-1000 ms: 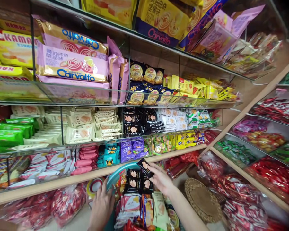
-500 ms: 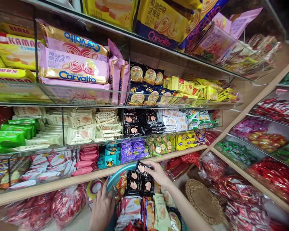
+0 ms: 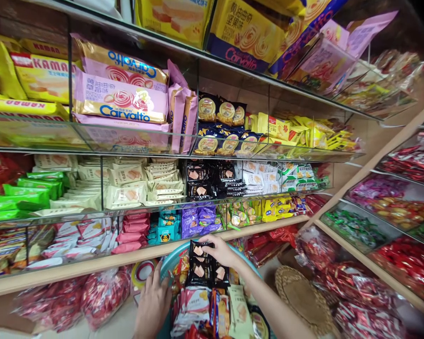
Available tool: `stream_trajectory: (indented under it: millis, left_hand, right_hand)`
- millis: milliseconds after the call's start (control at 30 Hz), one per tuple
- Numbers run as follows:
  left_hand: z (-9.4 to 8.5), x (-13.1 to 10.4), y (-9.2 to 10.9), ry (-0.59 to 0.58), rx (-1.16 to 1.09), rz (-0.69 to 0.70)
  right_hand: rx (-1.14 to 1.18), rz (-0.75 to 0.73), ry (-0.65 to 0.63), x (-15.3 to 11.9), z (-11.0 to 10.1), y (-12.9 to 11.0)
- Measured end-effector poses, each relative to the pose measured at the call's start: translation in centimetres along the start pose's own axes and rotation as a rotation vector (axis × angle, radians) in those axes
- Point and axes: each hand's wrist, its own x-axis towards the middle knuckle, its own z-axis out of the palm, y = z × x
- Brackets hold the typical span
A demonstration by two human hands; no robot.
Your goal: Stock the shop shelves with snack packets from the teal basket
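Observation:
A teal plastic basket (image 3: 167, 259) stands below the shelves, filled with small wrapped snacks. My right hand (image 3: 217, 250) reaches over its far side, fingers and thumb closed on a black wafer packet (image 3: 198, 250) above other black wafer packets (image 3: 199, 272). Against the basket's left rim, my left hand (image 3: 152, 299) rests with its fingers stretched and a little apart. White-and-pink packets (image 3: 194, 301), a cream wafer packet (image 3: 239, 306) and a dark round-label cookie packet (image 3: 259, 325) fill the nearer part of the basket.
Glass-fronted shelves hold black wafer packets (image 3: 199, 190), cream packets (image 3: 127, 194), purple packets (image 3: 198, 221) and pink Carvalto packs (image 3: 120, 99). Bags of red-wrapped sweets (image 3: 104, 296) lie below at left. A woven brown lid (image 3: 300, 301) and more red bags (image 3: 360, 278) are at right.
My right hand has lowered the black packet slightly and set it closer in line with the other black ones. The view has shifted a little, while my left hand stays at the rim.

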Motion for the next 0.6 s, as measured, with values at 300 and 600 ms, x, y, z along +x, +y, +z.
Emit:
stream_trajectory:
  millis: [300, 600]
  left_hand:
    - [0.08, -0.19, -0.02, 0.028, -0.013, 0.015]
    - [0.06, -0.14, -0.09, 0.002, 0.010, 0.026]
  right_hand:
    - [0.004, 0.008, -0.074, 0.16, -0.18, 0.85]
    - [-0.061, 0.022, -0.096, -0.07, -0.64, 1.01]
